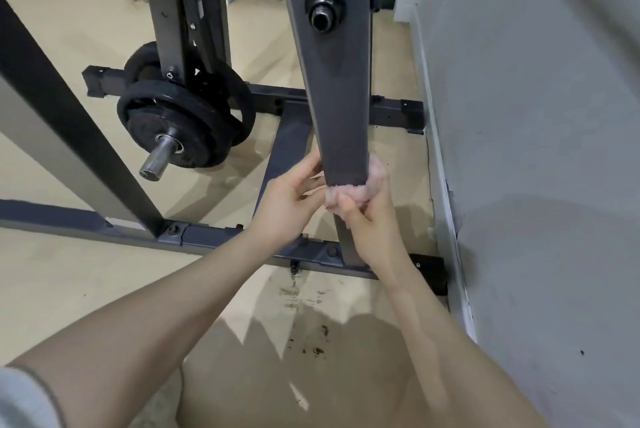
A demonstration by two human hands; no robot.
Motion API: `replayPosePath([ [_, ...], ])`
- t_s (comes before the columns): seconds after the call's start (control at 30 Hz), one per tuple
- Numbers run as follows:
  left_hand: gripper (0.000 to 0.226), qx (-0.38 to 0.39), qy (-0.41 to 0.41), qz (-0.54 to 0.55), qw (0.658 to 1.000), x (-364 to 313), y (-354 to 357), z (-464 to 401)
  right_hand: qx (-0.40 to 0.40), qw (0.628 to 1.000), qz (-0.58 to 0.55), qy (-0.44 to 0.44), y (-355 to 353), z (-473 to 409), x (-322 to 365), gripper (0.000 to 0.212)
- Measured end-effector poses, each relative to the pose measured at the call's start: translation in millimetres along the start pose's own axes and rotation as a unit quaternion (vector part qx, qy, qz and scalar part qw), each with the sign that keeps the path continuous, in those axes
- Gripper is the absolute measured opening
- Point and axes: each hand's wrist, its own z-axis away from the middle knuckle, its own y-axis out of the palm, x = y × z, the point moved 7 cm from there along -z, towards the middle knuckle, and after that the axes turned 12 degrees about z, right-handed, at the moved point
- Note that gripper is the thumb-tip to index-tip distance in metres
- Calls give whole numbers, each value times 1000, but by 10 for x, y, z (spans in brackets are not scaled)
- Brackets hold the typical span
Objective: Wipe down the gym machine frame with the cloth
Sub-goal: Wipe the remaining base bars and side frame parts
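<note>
A dark grey upright post of the gym machine frame (332,88) runs down the middle of the head view. A pale pink cloth (356,190) is wrapped around the post's lower part. My right hand (367,223) grips the cloth from below and the right. My left hand (291,199) touches the post's left side beside the cloth, fingers curled, and seems to pinch the cloth's edge. Part of the cloth is hidden behind the post.
Black weight plates (183,123) on a steel bar (159,157) lean at the left. Frame base rails (221,237) cross the beige floor. A grey wall (536,150) stands close on the right. Dark dirt specks (311,344) lie on the floor near my knees.
</note>
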Motion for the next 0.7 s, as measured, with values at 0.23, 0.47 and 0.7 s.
replayPosePath([
  [0.23,86,61,-42,66,995,106,26,13,-4,997,20,72,-4,81,-403,62],
  [0.47,60,43,-4,48,998,95,108,-12,-40,996,65,54,-36,-122,-215,59],
  [0.7,58,-5,-4,7,1000,115,54,15,-28,944,312,105,-13,192,-435,79],
])
